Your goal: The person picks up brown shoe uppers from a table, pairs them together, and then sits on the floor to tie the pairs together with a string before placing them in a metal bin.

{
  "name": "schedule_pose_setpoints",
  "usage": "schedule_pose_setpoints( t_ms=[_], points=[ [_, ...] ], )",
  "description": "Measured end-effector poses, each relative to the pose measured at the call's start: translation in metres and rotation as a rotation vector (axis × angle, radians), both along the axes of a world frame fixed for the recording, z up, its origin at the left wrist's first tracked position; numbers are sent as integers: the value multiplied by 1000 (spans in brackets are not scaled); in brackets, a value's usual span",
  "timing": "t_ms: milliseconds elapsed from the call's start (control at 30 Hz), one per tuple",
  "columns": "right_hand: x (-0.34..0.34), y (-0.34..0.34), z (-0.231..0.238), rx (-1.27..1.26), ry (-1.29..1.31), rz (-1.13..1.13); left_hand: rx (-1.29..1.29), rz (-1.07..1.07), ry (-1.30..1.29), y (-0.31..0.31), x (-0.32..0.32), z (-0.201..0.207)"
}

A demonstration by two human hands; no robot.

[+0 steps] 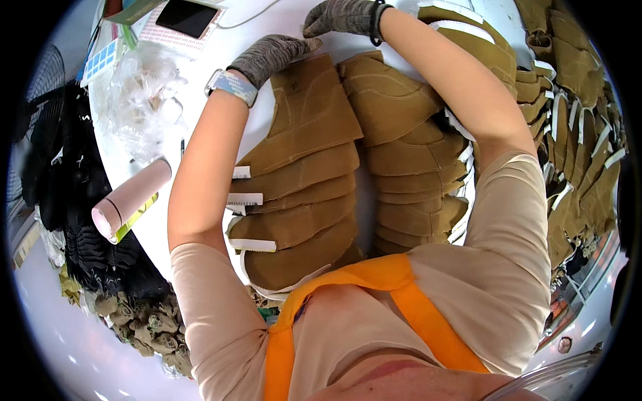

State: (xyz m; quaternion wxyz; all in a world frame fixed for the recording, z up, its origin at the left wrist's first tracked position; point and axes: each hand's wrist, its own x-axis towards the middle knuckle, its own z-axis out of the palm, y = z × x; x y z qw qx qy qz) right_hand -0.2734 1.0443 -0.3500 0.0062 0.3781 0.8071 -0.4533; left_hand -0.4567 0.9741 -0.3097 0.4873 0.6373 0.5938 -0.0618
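Observation:
Both my hands wear grey knitted gloves and meet at the far side of the white table, fingertips close together. My left hand [269,55] is closed, fingers pressed together just beyond the top edge of a brown suede-like boot upper [307,107]. My right hand [341,19] is curled closed a little farther off; whatever the two pinch, if anything, is too small to make out. That upper lies on a stack of overlapping brown uppers [301,230] with white tags. A second stack of brown uppers [408,160] lies beside it, under my right forearm.
On the left of the table [144,250] are crumpled clear plastic [144,93], a pink bottle [134,197] and a phone [186,18]. Black pieces [100,234] heap beyond the left edge. More brown pieces with white strips [578,144] pile at the right.

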Motion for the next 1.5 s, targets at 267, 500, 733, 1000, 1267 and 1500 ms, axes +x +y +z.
schedule_pose_setpoints(
  t_ms=[267, 500, 733, 1000, 1267, 1500],
  points=[
    [21, 7, 3, 557, -166, 113, 37, -120, 23, 3, 25, -14],
    [55, -18, 45, 235, -767, 163, 83, -335, -4, 20, 12, -36],
    [49, 5, 10, 168, -913, 334, 24, -15, -192, 5, 10, -29],
    [32, 4, 22, -122, -878, 92, -61, 175, -165, -5, 12, -32],
    [32, -1, 15, -22, -884, 234, 133, 117, -146, -12, 11, -35],
    [52, -4, 0, 23, -514, 448, 180, 121, -154, -19, 13, -30]
  ],
)
